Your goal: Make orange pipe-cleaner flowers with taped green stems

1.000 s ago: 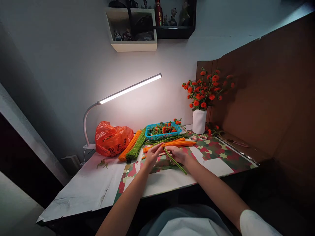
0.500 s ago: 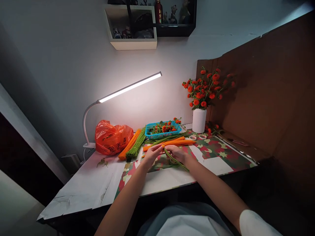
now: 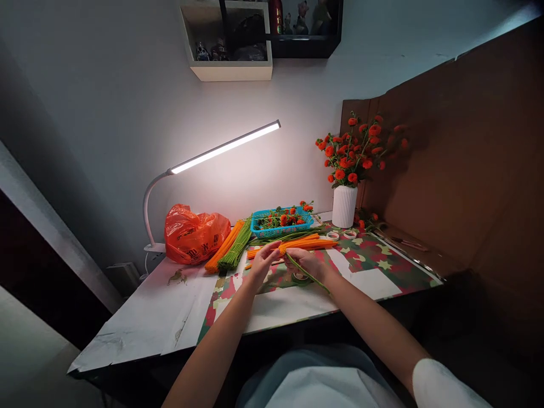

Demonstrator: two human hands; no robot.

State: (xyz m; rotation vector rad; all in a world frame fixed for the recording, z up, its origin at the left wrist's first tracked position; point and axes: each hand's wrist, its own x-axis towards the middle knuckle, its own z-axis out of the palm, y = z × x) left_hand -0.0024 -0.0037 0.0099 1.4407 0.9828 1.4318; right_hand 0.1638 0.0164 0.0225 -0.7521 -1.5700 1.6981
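Observation:
Between my hands is a small orange flower head (image 3: 283,248) on a green stem (image 3: 312,278) that slants down to the right. My left hand (image 3: 267,261) pinches the flower head from the left with its fingertips. My right hand (image 3: 306,262) is closed round the top of the stem, just under the flower. Behind my hands lie loose orange stems (image 3: 312,243) and green stems. A roll of green tape (image 3: 301,277) rests on the table below my right hand.
An orange plastic bag (image 3: 195,235), bundled orange and green stems (image 3: 236,249), a blue basket of flowers (image 3: 283,231) and a white vase (image 3: 344,207) stand behind. Tape rings (image 3: 332,236) lie near the vase. A lamp (image 3: 225,148) shines above; cardboard (image 3: 450,170) stands at right.
The orange flower head now shows more fully between my fingertips. My right hand has shifted slightly, and the stem shows as one thinner line. The view has tilted a little.

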